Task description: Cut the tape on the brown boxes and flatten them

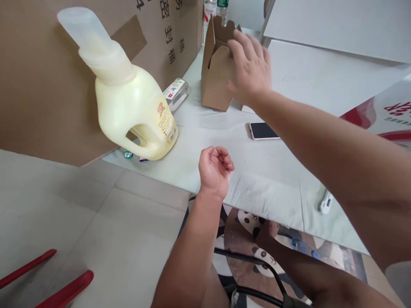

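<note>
My left hand (216, 169) rests palm up at the front edge of the cloth-covered table (189, 167). Its fingers curl loosely inward, with nothing visible in them. Farther back, my right hand (252, 64) is held over the right side of a small brown cardboard box (216, 81). The fingers of that hand are spread and slightly blurred; whether they touch the box I cannot tell. The box stands upright with its top flaps up. A pale yellow jug with a handle (128, 102) stands left of my left hand.
A large carton (41, 94) borders the left side. Behind the jug lies a small clear-sided pack (176, 93). A phone (265, 131) lies under my right forearm, and a white utility-knife-like object (326, 202) is near the front edge. Bottles (222, 10) stand at the back.
</note>
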Tool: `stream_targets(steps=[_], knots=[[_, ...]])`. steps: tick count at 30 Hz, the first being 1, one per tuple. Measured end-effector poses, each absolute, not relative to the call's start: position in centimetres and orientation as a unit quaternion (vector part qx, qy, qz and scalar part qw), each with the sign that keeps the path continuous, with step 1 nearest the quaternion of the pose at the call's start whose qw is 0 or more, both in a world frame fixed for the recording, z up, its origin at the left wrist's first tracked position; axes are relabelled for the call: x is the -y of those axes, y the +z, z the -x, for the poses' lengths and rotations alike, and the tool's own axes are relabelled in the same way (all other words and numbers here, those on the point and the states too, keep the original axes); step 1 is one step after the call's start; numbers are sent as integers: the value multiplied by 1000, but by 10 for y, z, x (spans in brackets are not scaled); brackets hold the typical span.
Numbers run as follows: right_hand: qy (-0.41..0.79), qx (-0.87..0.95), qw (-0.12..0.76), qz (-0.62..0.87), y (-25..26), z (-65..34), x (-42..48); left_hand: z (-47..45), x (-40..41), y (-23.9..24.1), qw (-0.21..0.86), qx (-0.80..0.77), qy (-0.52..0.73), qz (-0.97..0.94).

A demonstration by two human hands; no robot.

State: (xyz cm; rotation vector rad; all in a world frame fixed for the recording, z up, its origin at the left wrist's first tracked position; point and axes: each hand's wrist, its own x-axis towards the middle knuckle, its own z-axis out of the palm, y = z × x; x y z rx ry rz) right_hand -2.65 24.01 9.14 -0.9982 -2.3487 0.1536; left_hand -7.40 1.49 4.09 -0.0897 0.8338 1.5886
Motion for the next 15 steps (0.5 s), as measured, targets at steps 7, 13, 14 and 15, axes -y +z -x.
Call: stream_targets(steps=[7, 13, 14, 15], knots=[[14, 871, 215, 442, 99, 39, -257, 80, -15, 41, 622, -354, 698, 35], [-110, 900, 197, 373, 120, -45, -158, 85, -10, 40, 536, -376, 755, 38], [-106, 906, 198, 359, 122, -65, -141, 86, -9, 38, 501, -390, 772, 32], [-109, 907, 208, 349, 123, -86, -123, 86, -9, 36, 460, -407, 789, 19]])
